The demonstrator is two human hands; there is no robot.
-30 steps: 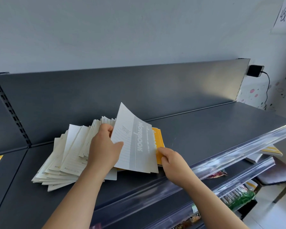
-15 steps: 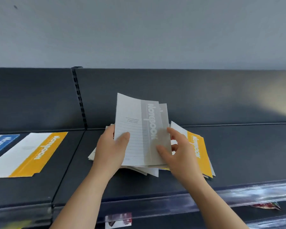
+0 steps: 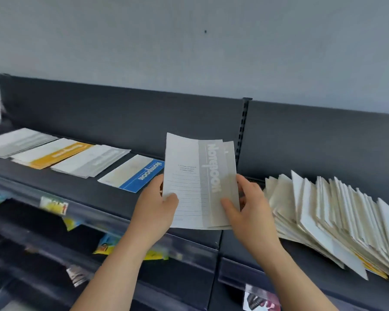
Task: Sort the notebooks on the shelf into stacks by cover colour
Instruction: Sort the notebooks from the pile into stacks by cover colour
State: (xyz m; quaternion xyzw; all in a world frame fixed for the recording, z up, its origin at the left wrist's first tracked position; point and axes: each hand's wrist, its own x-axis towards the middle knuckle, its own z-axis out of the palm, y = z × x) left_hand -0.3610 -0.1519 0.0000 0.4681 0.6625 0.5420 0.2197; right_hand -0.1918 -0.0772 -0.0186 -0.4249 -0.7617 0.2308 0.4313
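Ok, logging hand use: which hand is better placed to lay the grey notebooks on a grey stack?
Left, probably. The left hand grips the grey paper notebooks at the left edge, and the nearer grey stack lies leftward, past the blue notebook. The right hand holds their right edge, by the unsorted pile.

The held notebook is white with ruled lines and a grey band lettered white. Left of it on the dark grey shelf lie a blue-banded notebook, a grey-banded stack, a yellow-banded notebook and a second grey stack. The fanned pile at right is cream-white, with yellow at its lower edge.
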